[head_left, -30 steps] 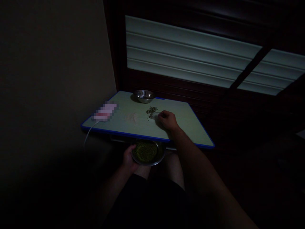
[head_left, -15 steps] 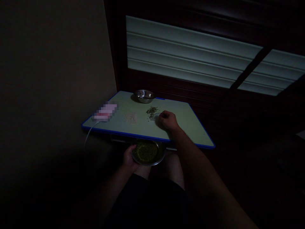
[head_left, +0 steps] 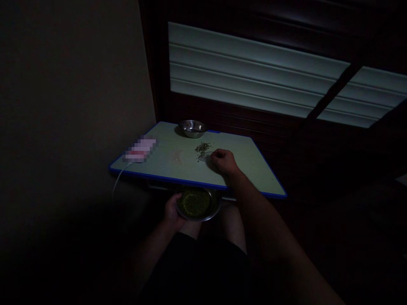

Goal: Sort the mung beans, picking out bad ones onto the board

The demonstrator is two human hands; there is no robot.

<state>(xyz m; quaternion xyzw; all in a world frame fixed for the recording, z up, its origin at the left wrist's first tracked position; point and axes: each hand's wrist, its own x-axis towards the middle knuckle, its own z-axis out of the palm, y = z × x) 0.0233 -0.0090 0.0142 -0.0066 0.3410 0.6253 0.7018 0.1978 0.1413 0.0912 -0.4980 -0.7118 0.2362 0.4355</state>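
My left hand point(head_left: 173, 212) grips the left rim of a metal bowl point(head_left: 215, 207), held over my lap just below the table's front edge. Small green beans point(head_left: 194, 202), looking like mung beans, lie in that bowl. Over the table, my right hand point(head_left: 224, 160) is closed on a small translucent piece point(head_left: 205, 157); its exact kind is too dim to make out. The piece reaches the lower edge of a scattered pile of dark beans point(head_left: 202, 147). To the left lies a patch of pale grains point(head_left: 176, 157).
A second metal bowl point(head_left: 193, 132) stands at the back of the pale, blue-edged table point(head_left: 251, 169). On the left lies a blurred pink object point(head_left: 140, 149) with a white cable point(head_left: 117, 182) hanging off the edge. Wall and dark slatted panelling rise behind.
My right hand has shifted very slightly left, and the translucent piece reaches a little further toward the dark beans. My left hand and its bowl have stayed put.
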